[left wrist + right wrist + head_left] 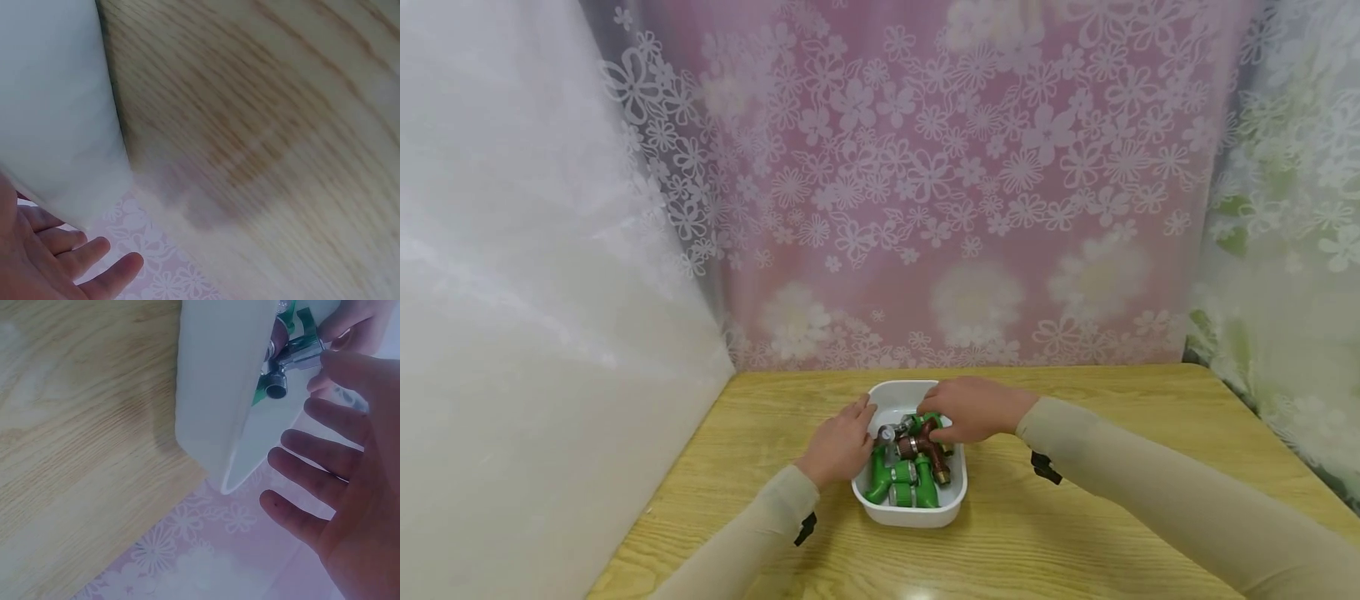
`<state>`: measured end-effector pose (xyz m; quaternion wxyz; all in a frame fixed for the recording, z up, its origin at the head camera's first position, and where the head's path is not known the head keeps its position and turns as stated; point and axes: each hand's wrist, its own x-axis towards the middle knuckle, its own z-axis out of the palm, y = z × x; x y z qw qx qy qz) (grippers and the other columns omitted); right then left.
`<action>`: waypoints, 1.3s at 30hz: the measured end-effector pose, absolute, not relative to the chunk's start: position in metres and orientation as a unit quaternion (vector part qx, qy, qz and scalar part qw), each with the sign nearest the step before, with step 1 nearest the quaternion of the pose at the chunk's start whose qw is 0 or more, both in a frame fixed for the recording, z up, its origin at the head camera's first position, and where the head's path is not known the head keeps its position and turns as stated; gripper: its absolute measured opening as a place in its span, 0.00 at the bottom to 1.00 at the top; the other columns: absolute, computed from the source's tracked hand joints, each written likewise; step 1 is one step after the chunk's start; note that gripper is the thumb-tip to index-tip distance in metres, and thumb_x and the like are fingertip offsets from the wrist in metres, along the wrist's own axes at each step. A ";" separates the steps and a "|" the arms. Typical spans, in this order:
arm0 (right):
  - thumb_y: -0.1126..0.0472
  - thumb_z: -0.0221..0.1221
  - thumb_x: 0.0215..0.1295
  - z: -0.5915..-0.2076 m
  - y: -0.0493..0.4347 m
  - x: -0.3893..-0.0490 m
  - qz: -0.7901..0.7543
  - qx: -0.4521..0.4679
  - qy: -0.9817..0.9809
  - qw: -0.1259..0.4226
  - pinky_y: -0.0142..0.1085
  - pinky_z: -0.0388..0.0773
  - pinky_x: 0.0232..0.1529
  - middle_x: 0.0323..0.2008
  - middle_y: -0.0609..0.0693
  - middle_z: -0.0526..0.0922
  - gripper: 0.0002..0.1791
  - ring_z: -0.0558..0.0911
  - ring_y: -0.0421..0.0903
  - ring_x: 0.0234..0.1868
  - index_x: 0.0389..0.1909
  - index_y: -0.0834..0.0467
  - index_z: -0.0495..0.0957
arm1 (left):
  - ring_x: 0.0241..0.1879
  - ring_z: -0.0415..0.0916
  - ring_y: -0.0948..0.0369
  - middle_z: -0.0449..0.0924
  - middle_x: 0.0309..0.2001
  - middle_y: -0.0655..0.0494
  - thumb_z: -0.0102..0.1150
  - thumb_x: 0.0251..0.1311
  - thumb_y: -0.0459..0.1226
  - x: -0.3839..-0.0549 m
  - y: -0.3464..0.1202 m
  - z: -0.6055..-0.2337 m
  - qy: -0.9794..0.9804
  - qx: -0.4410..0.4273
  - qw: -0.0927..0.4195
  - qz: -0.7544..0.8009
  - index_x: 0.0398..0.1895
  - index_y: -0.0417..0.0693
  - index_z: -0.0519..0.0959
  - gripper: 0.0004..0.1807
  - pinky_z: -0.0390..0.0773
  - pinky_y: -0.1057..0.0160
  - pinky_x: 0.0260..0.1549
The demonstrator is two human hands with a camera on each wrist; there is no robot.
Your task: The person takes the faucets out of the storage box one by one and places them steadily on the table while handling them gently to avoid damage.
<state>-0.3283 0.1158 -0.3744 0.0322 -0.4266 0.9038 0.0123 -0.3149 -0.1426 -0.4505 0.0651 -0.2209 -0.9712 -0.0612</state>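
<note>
A white tub (913, 518) on the table holds several taps. Green taps (927, 485) lie at its near end, a brown tap (931, 450) with a brass end in the middle, and silver parts beside it. My left hand (839, 447) rests at the tub's left rim with its fingers extended. Over the far right rim reaches my right hand (976, 408). In the right wrist view its fingers (325, 465) are spread, with the thumb close to a silver tap (290, 365) with a green handle. In the left wrist view, the left fingers (87, 256) stand beside the tub's outer wall.
The tub stands on a wood-grain table (1060, 517). A pink flowered curtain (955, 208) hangs behind the far edge, a white sheet (535, 292) on the left and a pale patterned curtain (1292, 250) on the right. Each wrist has a black strap (1045, 467).
</note>
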 end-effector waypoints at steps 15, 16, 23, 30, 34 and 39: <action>0.50 0.62 0.69 -0.379 0.077 -0.353 0.020 -0.442 0.893 0.082 0.47 0.77 0.62 0.62 0.47 0.80 0.26 0.79 0.46 0.62 0.68 0.47 0.74 | 0.75 0.60 0.49 0.54 0.79 0.43 0.40 0.77 0.43 -0.316 -0.142 -0.452 -0.972 -0.223 0.052 -0.049 0.76 0.42 0.62 0.29 0.73 0.47 0.65; 0.51 0.63 0.69 -0.380 0.074 -0.353 0.019 -0.441 0.893 0.085 0.47 0.77 0.63 0.62 0.47 0.80 0.27 0.79 0.46 0.62 0.68 0.46 0.74 | 0.75 0.60 0.49 0.54 0.79 0.43 0.39 0.77 0.43 -0.316 -0.142 -0.452 -0.972 -0.222 0.050 -0.048 0.76 0.42 0.62 0.29 0.73 0.48 0.65; 0.53 0.65 0.67 -0.381 0.054 -0.357 0.025 -0.441 0.889 0.120 0.43 0.75 0.66 0.65 0.42 0.77 0.28 0.76 0.42 0.66 0.68 0.43 0.74 | 0.74 0.61 0.49 0.54 0.79 0.43 0.39 0.77 0.43 -0.316 -0.143 -0.453 -0.974 -0.217 0.048 -0.046 0.77 0.42 0.61 0.29 0.72 0.49 0.66; 0.56 0.65 0.67 -0.382 0.042 -0.360 0.018 -0.456 0.878 0.141 0.41 0.77 0.62 0.58 0.38 0.82 0.22 0.80 0.38 0.58 0.62 0.45 0.80 | 0.72 0.65 0.48 0.55 0.78 0.42 0.42 0.76 0.42 -0.314 -0.143 -0.452 -0.974 -0.214 0.051 -0.056 0.76 0.41 0.62 0.29 0.74 0.47 0.65; 0.57 0.65 0.67 -0.383 0.039 -0.362 0.023 -0.453 0.879 0.145 0.39 0.79 0.59 0.55 0.38 0.84 0.19 0.82 0.38 0.55 0.59 0.44 0.82 | 0.73 0.64 0.49 0.54 0.79 0.43 0.42 0.77 0.43 -0.314 -0.142 -0.452 -0.975 -0.210 0.050 -0.060 0.76 0.42 0.61 0.29 0.73 0.47 0.65; 0.56 0.65 0.67 -0.382 0.035 -0.362 0.037 -0.442 0.882 0.156 0.40 0.80 0.57 0.54 0.39 0.85 0.20 0.82 0.39 0.54 0.59 0.42 0.82 | 0.72 0.65 0.49 0.55 0.78 0.42 0.43 0.77 0.42 -0.314 -0.142 -0.451 -0.975 -0.211 0.050 -0.055 0.76 0.41 0.61 0.29 0.74 0.48 0.65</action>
